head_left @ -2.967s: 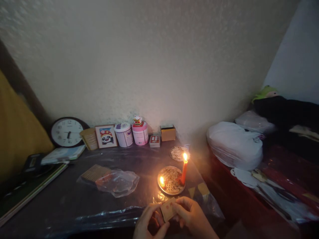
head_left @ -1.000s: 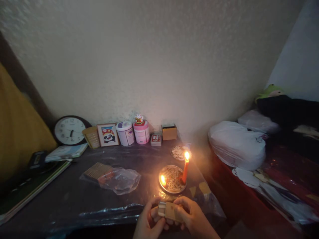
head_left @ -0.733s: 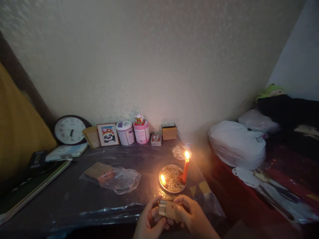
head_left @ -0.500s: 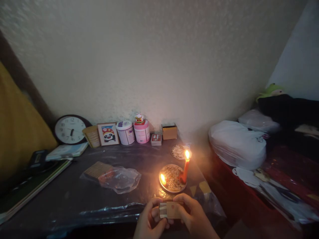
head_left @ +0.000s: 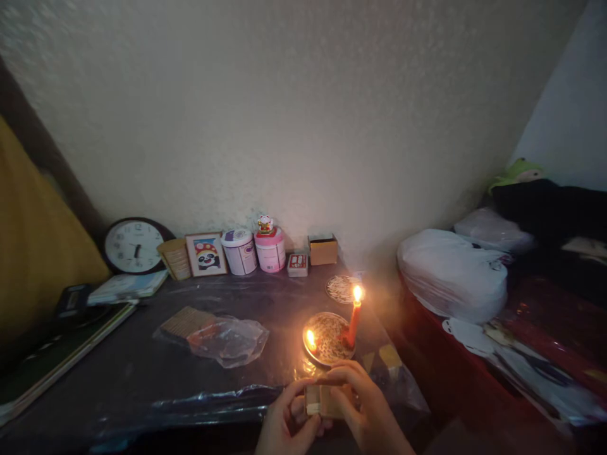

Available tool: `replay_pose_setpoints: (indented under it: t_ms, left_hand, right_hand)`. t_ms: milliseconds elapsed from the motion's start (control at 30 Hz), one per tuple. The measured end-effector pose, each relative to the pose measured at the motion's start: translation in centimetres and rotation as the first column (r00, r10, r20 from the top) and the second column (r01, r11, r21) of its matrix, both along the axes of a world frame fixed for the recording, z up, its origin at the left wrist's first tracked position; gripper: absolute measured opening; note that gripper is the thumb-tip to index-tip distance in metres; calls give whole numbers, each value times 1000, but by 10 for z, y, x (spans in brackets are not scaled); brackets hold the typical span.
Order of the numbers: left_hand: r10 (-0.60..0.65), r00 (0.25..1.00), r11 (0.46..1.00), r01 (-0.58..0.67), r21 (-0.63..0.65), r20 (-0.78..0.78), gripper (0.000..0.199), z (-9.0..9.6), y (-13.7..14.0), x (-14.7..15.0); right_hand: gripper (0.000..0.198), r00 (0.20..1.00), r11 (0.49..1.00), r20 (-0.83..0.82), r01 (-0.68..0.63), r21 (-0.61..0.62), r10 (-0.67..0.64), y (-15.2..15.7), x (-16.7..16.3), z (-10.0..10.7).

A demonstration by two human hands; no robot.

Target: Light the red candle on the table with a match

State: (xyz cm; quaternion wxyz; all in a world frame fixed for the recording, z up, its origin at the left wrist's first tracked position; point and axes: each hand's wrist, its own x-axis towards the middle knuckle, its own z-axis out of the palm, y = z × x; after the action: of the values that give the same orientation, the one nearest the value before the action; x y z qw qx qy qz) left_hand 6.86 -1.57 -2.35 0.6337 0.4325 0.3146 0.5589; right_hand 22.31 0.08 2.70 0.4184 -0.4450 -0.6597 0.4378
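Observation:
Both my hands hold a small tan matchbox (head_left: 322,400) at the table's near edge. My left hand (head_left: 284,423) cups its left end from below. My right hand (head_left: 365,411) wraps over its top and right side. The box's drawer end shows pale at the left. Just beyond the box stands a round patterned plate (head_left: 327,344) with a tall lit red candle (head_left: 352,319) on its right side and a low flame (head_left: 310,340) on its left.
A crumpled plastic bag (head_left: 227,341) lies left of the plate on the plastic-covered dark table (head_left: 142,379). Along the wall stand a clock (head_left: 134,246), a panda picture (head_left: 205,254), two tubs (head_left: 256,251) and small boxes (head_left: 322,250). White bags (head_left: 450,275) sit at right.
The matchbox turned from tilted upright to lying flat, with its drawer end at the left. My right hand has moved over its top, and the drawer looks pushed further in.

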Motion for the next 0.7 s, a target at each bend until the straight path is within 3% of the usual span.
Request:
replay_pose_setpoints:
  t_ms: [67,133,333,533,700]
  left_hand:
    - [-31,999,1000,31,-1,23,35,-5,0,2]
    - [-46,999,999,46,0,-12,33,-13,2,3]
    - [-17,947,999,28,30,-319,26,-34,6,1]
    - [46,903,994,3,112,-428,17,-29,5,2]
    - [46,862,998,-14,68,-505,20,-26,3,-1]
  right_hand:
    - [16,994,992,92,-72,108,62,-2,0,-2]
    - [18,981,982,154,-136,130,116,-5,-2,-5]
    - [19,958,972,252,-176,153,134,-5,-2,-9]
    - [26,938,958,320,-203,202,131,-6,1,-9]
    - [23,926,962,362,-188,199,106,-7,1,-12]
